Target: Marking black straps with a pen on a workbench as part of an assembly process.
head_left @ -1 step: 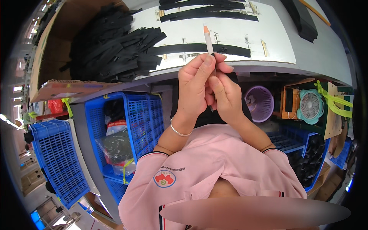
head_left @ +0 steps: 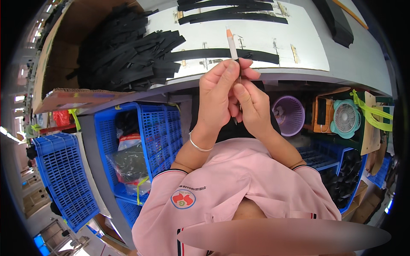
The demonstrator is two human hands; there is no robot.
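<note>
A white pencil (head_left: pixel 232 45) points up and away from me over the table's near edge, its tip white above an orange-tan cone. My left hand (head_left: pixel 217 91), with a pale bangle on the wrist, pinches it between thumb and fingers near its dark lower part. Close below, my right hand (head_left: pixel 253 104) is closed, thumb pressed to fingers. A thin shiny sliver shows above the right thumb and a small dark tip below the hands; what the right fingers hold is mostly hidden. Just beyond the hands, a black strip (head_left: pixel 260 56) lies on the white board (head_left: pixel 307 47).
A cardboard box (head_left: pixel 64 100) full of black strips (head_left: pixel 136 55) stands at the left of the table. More black strips lie at the board's far side. Below are blue crates (head_left: pixel 160 132), a purple basket (head_left: pixel 290 109) and a teal fan (head_left: pixel 346 118).
</note>
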